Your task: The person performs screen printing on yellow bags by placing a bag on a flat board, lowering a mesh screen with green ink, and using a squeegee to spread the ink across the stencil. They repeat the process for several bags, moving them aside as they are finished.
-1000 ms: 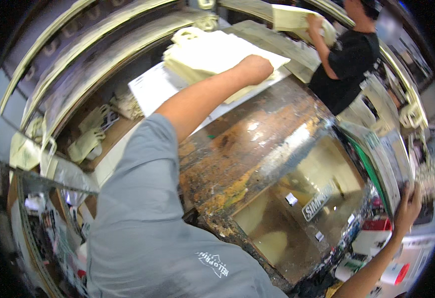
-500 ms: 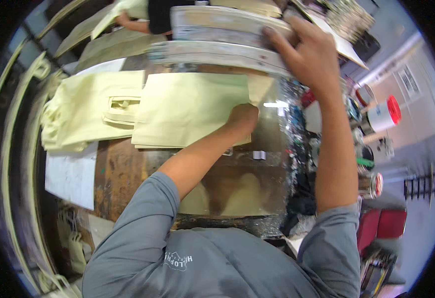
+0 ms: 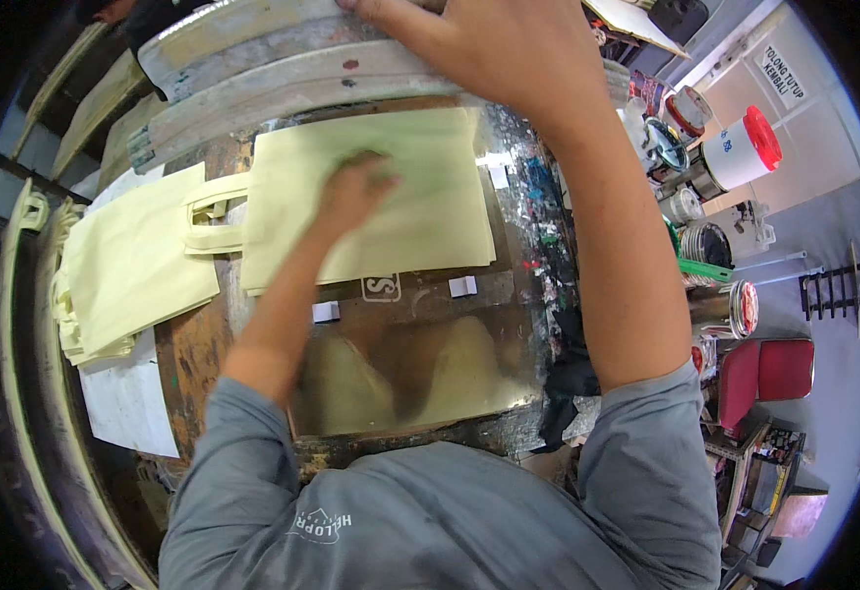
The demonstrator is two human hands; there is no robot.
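A pale yellow cloth bag (image 3: 420,216) lies flat on the work board, its loop handles (image 3: 216,239) pointing left. Over the middle of this bag is my left hand (image 3: 356,187); motion blurs its fingers, and I cannot tell whether it touches the cloth. Along the far side a wooden-edged frame (image 3: 253,108), like a printing screen, is tilted up. My right hand (image 3: 489,44) grips its upper edge, with the thumb on the near side and the other fingers mostly out of sight.
Left of the bag is a pile of similar bags (image 3: 135,261) over white paper (image 3: 125,403). Two small white tabs (image 3: 462,286) (image 3: 326,312) mark the glossy board (image 3: 410,393). Paint-stained tins and a red-lidded tub (image 3: 740,152) crowd the right. A red chair (image 3: 769,379) stands beyond.
My left hand has left the bag's right edge and moved leftward over its middle. My right hand still holds the frame. The view has shifted, and the left pile now lies slightly apart from the bag.
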